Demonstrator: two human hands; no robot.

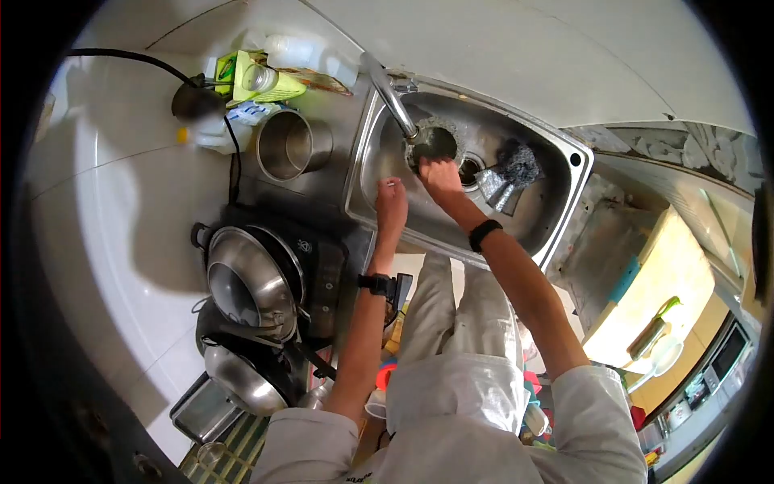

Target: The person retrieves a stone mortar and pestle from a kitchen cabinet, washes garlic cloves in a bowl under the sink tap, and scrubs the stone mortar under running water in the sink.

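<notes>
My right hand (440, 175) is in the metal sink (372, 173), its fingers closed at the near rim of a round, bowl-like vessel (439, 139). The vessel stands right under the tap (393, 98), and its inside looks dark and wet. Over the sink's left side is my left hand (391, 202), with curled fingers. A small pale spot shows at those fingers; I cannot make out what it is. To the right of my right hand, a dark mesh scrubber (520, 164) and a crumpled silvery piece (493, 185) lie by the drain (470, 169).
On the counter left of the sink stands a steel pot (284, 145), with bottles and a green carton (234, 74) behind it. Steel pans (250, 278) are stacked on a black cooker (326, 278). A yellowish cabinet side (657, 282) rises at the right.
</notes>
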